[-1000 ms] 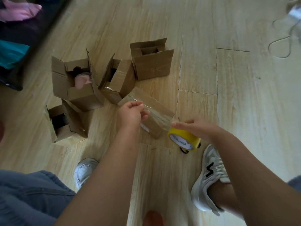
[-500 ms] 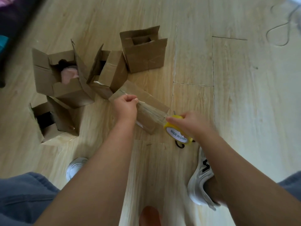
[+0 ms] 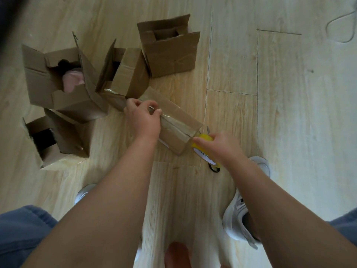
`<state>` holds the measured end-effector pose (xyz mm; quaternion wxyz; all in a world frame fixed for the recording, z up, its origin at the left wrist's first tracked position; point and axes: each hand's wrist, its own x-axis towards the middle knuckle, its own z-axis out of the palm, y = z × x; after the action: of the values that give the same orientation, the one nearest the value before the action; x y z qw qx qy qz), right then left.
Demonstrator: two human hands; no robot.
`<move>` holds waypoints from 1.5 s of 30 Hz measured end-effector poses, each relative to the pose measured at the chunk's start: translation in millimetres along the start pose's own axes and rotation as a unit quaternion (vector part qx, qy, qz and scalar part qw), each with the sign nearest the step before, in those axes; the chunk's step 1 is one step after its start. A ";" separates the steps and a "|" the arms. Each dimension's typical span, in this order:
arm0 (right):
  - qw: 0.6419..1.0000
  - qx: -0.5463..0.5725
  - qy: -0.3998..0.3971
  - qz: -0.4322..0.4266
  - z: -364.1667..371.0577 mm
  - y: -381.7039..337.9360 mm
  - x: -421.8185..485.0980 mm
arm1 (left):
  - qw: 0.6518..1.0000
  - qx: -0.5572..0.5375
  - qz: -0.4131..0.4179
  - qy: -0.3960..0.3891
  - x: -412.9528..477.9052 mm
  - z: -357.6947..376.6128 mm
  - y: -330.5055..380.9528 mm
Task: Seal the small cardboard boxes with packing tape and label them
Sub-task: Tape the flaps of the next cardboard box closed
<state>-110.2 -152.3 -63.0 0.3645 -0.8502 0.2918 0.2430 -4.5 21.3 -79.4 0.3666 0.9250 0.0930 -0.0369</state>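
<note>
A closed small cardboard box (image 3: 174, 120) lies on the wooden floor in front of me, with a strip of clear tape (image 3: 173, 123) running along its top seam. My left hand (image 3: 143, 118) pinches the far end of that tape against the box's top. At the box's near right corner my right hand (image 3: 218, 147) grips a yellow roll of packing tape (image 3: 204, 149), and the tape stretches from the roll onto the box.
Several open cardboard boxes stand around: one at the back (image 3: 170, 46), one to the left with a pink item inside (image 3: 61, 80), one between them (image 3: 123, 74), one at near left (image 3: 58, 138). Black-handled scissors (image 3: 214, 168) lie under the roll. My shoes (image 3: 243, 215) flank the floor.
My right hand has drawn the yellow roll in against the box's near corner, laying the tape down along the seam. The left hand has kept the tape's end pinned on the top.
</note>
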 end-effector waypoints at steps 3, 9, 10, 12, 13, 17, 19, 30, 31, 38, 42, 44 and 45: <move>1.000 0.029 -0.009 0.002 4.9 0.0 2.9 | 0.998 0.057 0.035 -0.022 3.7 -2.2 -4.3; 0.998 0.056 -0.027 0.011 4.9 -1.5 6.1 | 0.980 0.112 0.163 0.038 -16.2 -2.3 -6.8; 0.998 0.058 -0.028 0.011 4.4 -1.1 5.4 | 0.967 0.128 0.215 0.042 -24.7 0.7 -9.1; 0.997 0.064 -0.030 0.008 3.8 -0.2 3.1 | 0.941 0.154 0.300 -0.001 -44.5 5.4 -11.7; 0.997 0.070 -0.030 0.006 3.4 0.2 2.4 | 0.936 0.168 0.304 -0.059 -52.3 6.0 -11.7; 0.996 0.081 -0.043 0.002 2.3 -0.1 1.1 | 0.907 0.269 0.229 -0.231 -52.9 8.1 -26.2; 0.995 0.092 -0.048 0.004 1.6 2.5 1.8 | 0.899 0.283 0.226 -0.246 -48.7 8.0 -28.0; 0.990 0.112 -0.085 0.015 -4.1 2.0 -0.3 | 0.906 0.306 0.175 -0.235 -23.4 -13.8 -11.6; 0.990 0.109 -0.087 0.012 -4.8 2.5 -0.9 | 0.896 0.332 0.165 -0.246 -23.1 -13.2 -16.0; 0.991 0.109 -0.080 0.013 -3.4 6.5 3.9 | 0.878 0.386 0.119 -0.256 -23.3 -5.2 -12.1; 0.990 0.111 -0.084 0.005 -4.1 7.6 3.9 | 0.889 0.354 0.126 -0.260 -23.4 -15.4 0.2; 0.990 0.111 -0.092 -0.002 -5.9 9.0 3.0 | 0.896 0.332 0.169 -0.244 -27.8 -21.1 8.5; 0.990 0.110 -0.094 -0.006 -7.0 9.6 1.8 | 0.887 0.331 0.200 -0.253 -31.2 -22.8 13.1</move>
<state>-114.0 -163.6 -64.4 0.4826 -0.7804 0.2763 0.2859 -32.5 23.1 -49.7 0.0501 0.9509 -0.2076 -0.2239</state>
